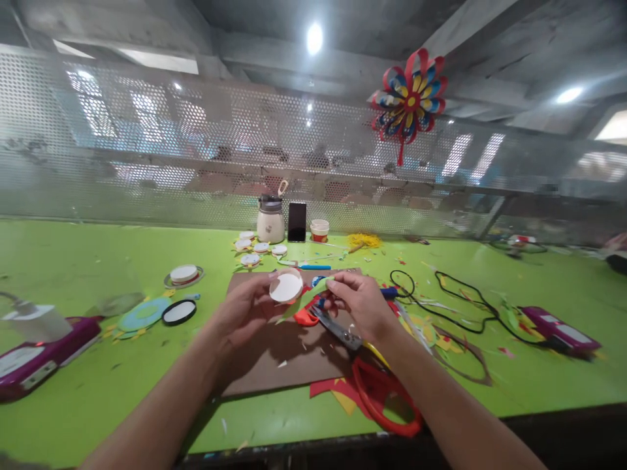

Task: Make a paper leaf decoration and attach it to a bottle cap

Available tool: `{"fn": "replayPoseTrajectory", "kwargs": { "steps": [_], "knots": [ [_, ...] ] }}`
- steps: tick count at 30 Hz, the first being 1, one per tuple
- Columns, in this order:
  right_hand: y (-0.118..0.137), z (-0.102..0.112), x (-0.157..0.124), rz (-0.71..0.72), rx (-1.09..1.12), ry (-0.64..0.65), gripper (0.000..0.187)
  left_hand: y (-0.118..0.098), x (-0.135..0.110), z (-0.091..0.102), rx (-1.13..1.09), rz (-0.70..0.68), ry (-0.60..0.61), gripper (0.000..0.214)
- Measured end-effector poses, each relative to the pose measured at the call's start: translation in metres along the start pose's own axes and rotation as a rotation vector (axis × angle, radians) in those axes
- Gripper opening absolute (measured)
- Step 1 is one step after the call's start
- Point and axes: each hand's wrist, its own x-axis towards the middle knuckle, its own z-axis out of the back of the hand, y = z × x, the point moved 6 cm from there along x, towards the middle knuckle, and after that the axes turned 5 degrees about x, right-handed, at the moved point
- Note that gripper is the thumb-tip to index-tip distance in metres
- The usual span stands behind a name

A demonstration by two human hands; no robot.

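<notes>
Between the fingers of my left hand is a round white paper disc, tilted toward me above the brown board. My right hand pinches a light green paper strip, whose free end slants down beside the disc. Below my right hand lie scissors with red handles, their blades resting on the brown board. A red piece and a small blue piece lie behind the strip, partly hidden by it and my fingers.
Purple power strips lie at left and right, with a black cable on the right. At the back stand a white bottle, a phone and a paper cup. Paper scraps lie at right; a pinwheel hangs above.
</notes>
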Motion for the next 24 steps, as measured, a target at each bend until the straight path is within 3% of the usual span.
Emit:
{"fn": "replayPoseTrajectory", "kwargs": {
  "steps": [8, 12, 19, 24],
  "knots": [
    [0.007, -0.008, -0.005, -0.074, -0.063, 0.13, 0.018, -0.038, 0.007, 0.032, -0.047, -0.225, -0.082, 0.024],
    [0.016, -0.004, 0.0, -0.057, -0.138, 0.125, 0.016, -0.046, 0.011, 0.041, -0.048, -0.306, -0.089, 0.017],
    [0.014, -0.013, 0.004, -0.148, -0.221, 0.23, 0.014, -0.028, 0.016, 0.031, 0.219, -0.231, -0.03, 0.013],
    [0.024, -0.019, -0.003, -0.091, -0.33, 0.321, 0.015, -0.009, 0.012, 0.018, 0.334, -0.18, 0.03, 0.007]
  ]
}}
